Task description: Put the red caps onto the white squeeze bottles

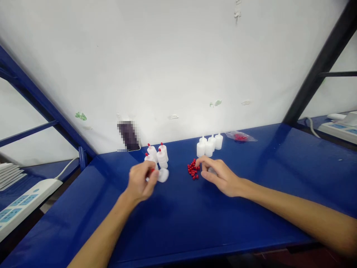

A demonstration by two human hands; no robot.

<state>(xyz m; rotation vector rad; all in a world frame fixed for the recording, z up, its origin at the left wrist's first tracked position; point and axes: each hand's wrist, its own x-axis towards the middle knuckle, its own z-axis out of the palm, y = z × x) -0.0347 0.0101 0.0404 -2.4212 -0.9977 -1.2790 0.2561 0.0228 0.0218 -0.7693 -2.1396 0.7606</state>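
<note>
My left hand [141, 181] is closed around the capped neck of a small white squeeze bottle [163, 175], which is tilted with its base toward the right. Just behind it stands a group of several white bottles with red tips [162, 159]. My right hand [221, 176] hovers at the right side of a loose pile of small red caps [192, 170], index finger and thumb bent and apart. A whitish rounded thing [212, 170] shows between these fingers; whether it is held or lies behind them I cannot tell.
Several uncapped white bottles [208, 148] stand near the wall. Beside them lies a clear bag [241, 137] with red pieces. A dark phone-like object [129, 136] leans on the wall. Power strips flank the blue table [178, 227], with the left strip [28, 204] nearer. Metal posts rise at both sides.
</note>
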